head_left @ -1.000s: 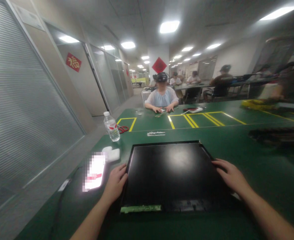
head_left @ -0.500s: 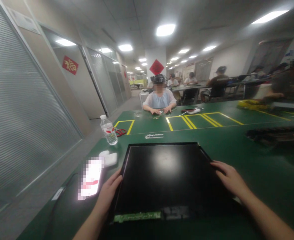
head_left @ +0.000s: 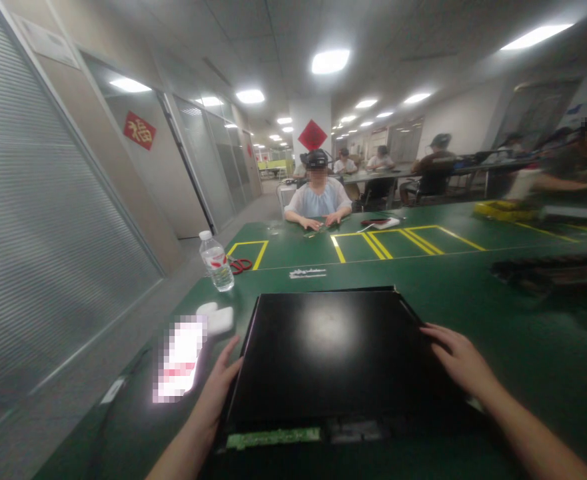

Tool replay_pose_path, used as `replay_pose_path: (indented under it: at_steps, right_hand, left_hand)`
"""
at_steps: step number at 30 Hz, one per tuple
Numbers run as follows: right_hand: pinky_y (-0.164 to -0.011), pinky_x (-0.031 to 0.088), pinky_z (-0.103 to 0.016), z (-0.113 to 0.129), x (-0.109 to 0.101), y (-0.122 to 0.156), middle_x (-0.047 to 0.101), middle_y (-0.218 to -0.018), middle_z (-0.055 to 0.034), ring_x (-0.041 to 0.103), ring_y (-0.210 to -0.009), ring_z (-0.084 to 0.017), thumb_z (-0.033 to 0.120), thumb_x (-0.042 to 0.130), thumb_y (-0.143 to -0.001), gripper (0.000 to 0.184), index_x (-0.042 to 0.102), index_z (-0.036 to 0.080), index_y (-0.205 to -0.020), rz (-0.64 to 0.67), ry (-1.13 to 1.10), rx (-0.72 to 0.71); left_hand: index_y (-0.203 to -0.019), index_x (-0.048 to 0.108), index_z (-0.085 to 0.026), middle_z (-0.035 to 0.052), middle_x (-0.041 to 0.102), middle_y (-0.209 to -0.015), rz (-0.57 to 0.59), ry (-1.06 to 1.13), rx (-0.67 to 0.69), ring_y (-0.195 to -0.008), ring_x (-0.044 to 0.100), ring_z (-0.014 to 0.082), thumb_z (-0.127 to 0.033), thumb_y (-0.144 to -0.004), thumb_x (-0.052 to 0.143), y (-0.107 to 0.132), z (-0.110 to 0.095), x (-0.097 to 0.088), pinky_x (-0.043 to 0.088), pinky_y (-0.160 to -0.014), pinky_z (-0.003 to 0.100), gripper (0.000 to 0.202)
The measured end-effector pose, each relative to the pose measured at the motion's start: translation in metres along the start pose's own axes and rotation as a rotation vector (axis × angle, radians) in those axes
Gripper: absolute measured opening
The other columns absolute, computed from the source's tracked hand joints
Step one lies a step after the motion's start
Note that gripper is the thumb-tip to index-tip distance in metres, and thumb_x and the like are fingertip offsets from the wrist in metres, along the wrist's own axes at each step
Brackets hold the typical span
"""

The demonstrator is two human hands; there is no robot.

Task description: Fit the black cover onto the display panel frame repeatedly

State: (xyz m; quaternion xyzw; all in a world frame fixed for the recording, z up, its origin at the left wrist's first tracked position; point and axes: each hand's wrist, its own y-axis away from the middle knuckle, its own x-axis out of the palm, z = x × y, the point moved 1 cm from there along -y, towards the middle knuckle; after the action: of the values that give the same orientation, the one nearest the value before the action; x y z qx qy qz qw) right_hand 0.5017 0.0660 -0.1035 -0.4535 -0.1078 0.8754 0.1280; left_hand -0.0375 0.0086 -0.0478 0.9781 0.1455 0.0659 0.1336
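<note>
A black LCD panel (head_left: 323,353) with a glossy glare spot lies in front of me, between my two hands. Along its near edge runs a green circuit board strip (head_left: 273,437). A thin black frame (head_left: 368,289) shows past the panel's far edge, at the right. My left hand (head_left: 218,377) is at the left edge, thumb against it and a finger reaching forward; its other fingers are hidden. My right hand (head_left: 456,353) grips the right edge, its fingertips at the rim and partly out of sight.
Left of the panel are a lit phone (head_left: 180,360), a white case (head_left: 218,320), a water bottle (head_left: 216,262) and red-handled scissors (head_left: 240,265). Small white strips (head_left: 307,273) lie beyond it. A person (head_left: 318,193) sits opposite. A dark part (head_left: 548,273) is at right.
The panel's far edge has shifted slightly toward me, so the frame shows behind it. My left forefinger has come away from the edge a little. My right hand has hardly moved.
</note>
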Motion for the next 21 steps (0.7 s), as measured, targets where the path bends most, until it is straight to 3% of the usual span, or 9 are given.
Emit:
replay_pose_path:
  at_steps: [2,5,10,13,17,21]
  right_hand:
    - [-0.118,0.048,-0.059,0.001,-0.001,0.0,0.075,-0.137,-0.0111,0.066,-0.131,-0.036,0.037,0.048,-0.088,0.047,0.085,0.024,-0.115,0.006,-0.005,-0.009]
    - [-0.117,0.049,-0.06,0.002,-0.002,0.0,0.075,-0.137,-0.0122,0.067,-0.13,-0.037,0.038,0.048,-0.088,0.048,0.085,0.023,-0.115,0.004,-0.017,-0.009]
    - [-0.117,0.048,-0.06,0.004,-0.003,0.0,0.076,-0.136,-0.01,0.066,-0.131,-0.037,0.038,0.049,-0.087,0.046,0.085,0.025,-0.114,0.006,-0.023,0.014]
    - [-0.118,0.048,-0.058,0.007,-0.004,0.0,0.076,-0.135,-0.01,0.066,-0.13,-0.036,0.037,0.05,-0.086,0.046,0.085,0.024,-0.113,0.0,-0.03,0.02]
    - [-0.117,0.049,-0.055,0.012,-0.004,-0.001,0.077,-0.132,-0.009,0.067,-0.127,-0.034,0.033,0.053,-0.083,0.042,0.085,0.025,-0.109,-0.008,-0.041,0.043]
    - [-0.113,0.051,-0.053,0.018,-0.006,-0.007,0.078,-0.128,-0.0097,0.068,-0.123,-0.034,0.028,0.055,-0.079,0.038,0.087,0.026,-0.101,-0.016,-0.046,0.067]
  left_hand:
    - [-0.172,0.032,-0.028,0.0038,0.085,-0.086,0.031,0.126,-0.029,-0.062,0.08,0.0243,-0.024,-0.08,0.088,0.008,-0.002,0.006,0.06,-0.058,0.031,0.108]
    - [-0.169,0.039,-0.029,0.0042,0.086,-0.092,0.075,0.2,-0.057,-0.061,0.08,0.0244,-0.018,-0.074,0.092,0.015,-0.007,0.011,0.06,-0.057,0.031,0.11]
    - [-0.149,0.065,-0.023,0.009,0.087,-0.105,0.069,0.167,-0.084,-0.085,0.084,0.0297,-0.027,-0.071,0.096,0.014,-0.013,0.009,0.063,-0.065,0.032,0.084]
    - [-0.129,0.078,-0.022,0.0092,0.087,-0.109,0.081,0.089,-0.05,-0.099,0.083,0.0331,-0.039,-0.07,0.097,0.012,-0.016,0.006,0.064,-0.078,0.036,0.065]
    - [-0.112,0.085,-0.023,0.0076,0.087,-0.108,0.055,-0.008,0.053,-0.109,0.08,0.0352,-0.049,-0.065,0.096,0.013,-0.02,0.007,0.061,-0.094,0.041,0.055]
    - [-0.1,0.086,-0.022,0.0068,0.087,-0.097,0.06,-0.039,0.02,-0.103,0.081,0.037,-0.041,-0.061,0.092,0.012,-0.021,0.014,0.061,-0.089,0.043,0.043]
